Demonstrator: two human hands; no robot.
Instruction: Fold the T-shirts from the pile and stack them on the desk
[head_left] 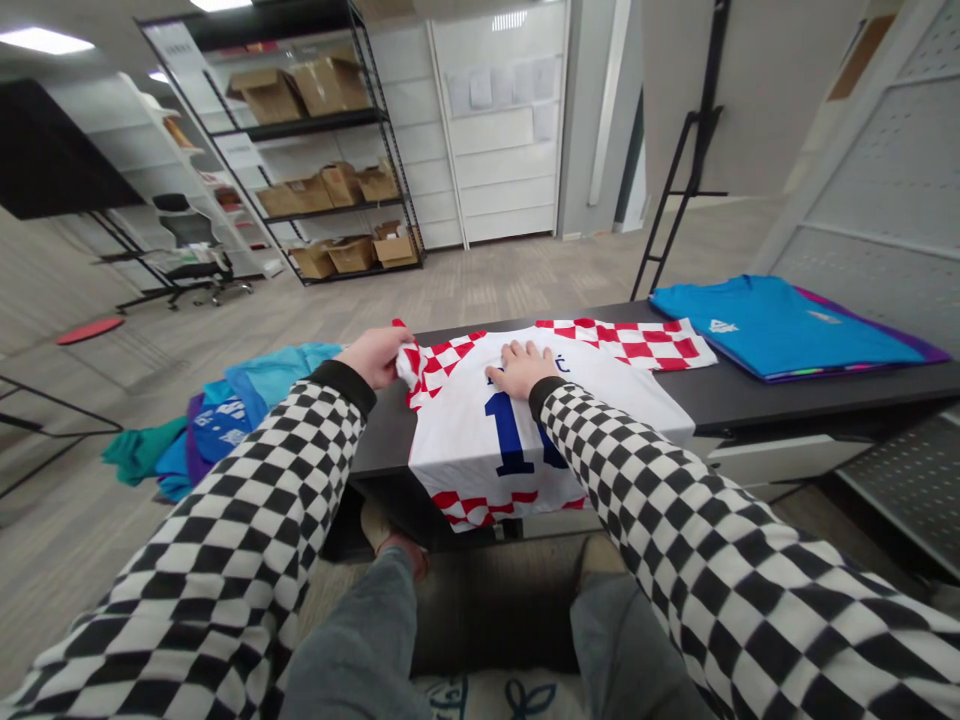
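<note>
A white football jersey point(457, 440) with red-and-white checked sleeves and a dark blue number is spread back side up across the dark table point(382, 430). Its checked hem hangs over the near edge. My left hand point(375, 357) grips the end of the left sleeve, which is bunched and lifted a little. On the upper back, over the lettering, my right hand point(523, 370) lies flat with its fingers spread. The right sleeve stretches out flat on the table. My right forearm covers part of the number.
Folded blue and purple shirts point(795, 325) lie stacked at the table's right end. Several blue, teal and purple garments point(225, 410) are heaped at the left. Behind stand a shelf rack point(315, 120) with cardboard boxes and an office chair point(184, 250).
</note>
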